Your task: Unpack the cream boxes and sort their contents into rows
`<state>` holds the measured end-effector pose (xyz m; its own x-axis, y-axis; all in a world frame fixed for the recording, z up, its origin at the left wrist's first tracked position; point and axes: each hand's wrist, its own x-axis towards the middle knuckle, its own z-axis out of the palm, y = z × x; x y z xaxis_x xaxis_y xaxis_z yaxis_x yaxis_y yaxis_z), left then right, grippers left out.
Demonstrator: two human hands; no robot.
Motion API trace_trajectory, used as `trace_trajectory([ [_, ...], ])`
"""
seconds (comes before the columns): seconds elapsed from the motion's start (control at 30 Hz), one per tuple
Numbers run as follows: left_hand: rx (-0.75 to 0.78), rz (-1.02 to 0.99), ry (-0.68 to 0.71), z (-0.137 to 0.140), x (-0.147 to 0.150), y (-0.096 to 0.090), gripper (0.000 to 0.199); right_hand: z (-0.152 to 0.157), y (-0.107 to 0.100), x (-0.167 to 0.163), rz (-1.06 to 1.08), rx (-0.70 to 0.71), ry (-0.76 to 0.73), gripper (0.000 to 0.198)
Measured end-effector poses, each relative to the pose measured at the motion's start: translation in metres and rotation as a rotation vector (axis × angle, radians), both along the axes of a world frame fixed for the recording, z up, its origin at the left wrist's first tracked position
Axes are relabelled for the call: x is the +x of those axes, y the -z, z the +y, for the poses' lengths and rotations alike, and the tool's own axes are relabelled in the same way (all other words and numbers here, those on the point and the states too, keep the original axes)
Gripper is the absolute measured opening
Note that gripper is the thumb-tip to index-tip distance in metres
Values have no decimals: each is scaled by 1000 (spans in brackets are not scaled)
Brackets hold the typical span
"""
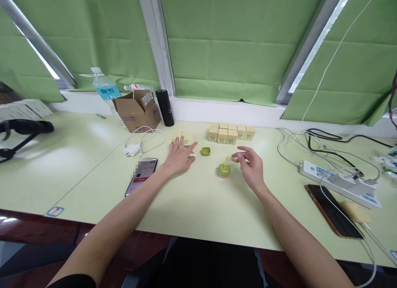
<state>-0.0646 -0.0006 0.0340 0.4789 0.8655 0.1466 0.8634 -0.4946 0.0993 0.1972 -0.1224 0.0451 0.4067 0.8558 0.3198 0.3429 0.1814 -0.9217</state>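
In the head view, a green-lidded jar (225,170) is being supported upright by the desk (198,205). To the left of the jar and slightly beyond it, the left hand (179,157) is being held palm down over pale yellow packaging (186,142), which is being partly covered; its fingers are being held apart. Whether the packaging is being pressed or gripped cannot be told. Just to the right of the jar, the right hand (250,167) is being held with the index finger stretched out and the other fingers loosely curled, apart from the thumb. A tiny yellow piece (227,158) is being seen just beyond the jar, near these fingertips; whether it is being touched cannot be told.

Left of the jar and beyond it, a small green container (205,151) is being carried by the desk, as is a cluster of small yellow boxes (231,135) farther beyond the jar. Well to its left, a lit phone (141,176) and a white charger (132,150) are being supported. Well to its right, a dark phone (328,205) is being crossed by a white cable (333,204), near a power strip (313,171).
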Motion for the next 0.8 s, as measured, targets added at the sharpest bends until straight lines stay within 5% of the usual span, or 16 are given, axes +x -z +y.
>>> trace_trajectory([
  [0.23,12,30,52,15,-10,16,54,1,2,1,-80,27,16,35],
  [0.43,10,-26,65,19,-15,12,58,2,6,4,-183,47,24,32],
  [0.63,101,-168,188,-8,7,-12,59,3,7,11,-504,28,17,14],
  [0.8,-112,-298,429,-44,43,-21,64,1,9,5,-660,-55,-124,15],
])
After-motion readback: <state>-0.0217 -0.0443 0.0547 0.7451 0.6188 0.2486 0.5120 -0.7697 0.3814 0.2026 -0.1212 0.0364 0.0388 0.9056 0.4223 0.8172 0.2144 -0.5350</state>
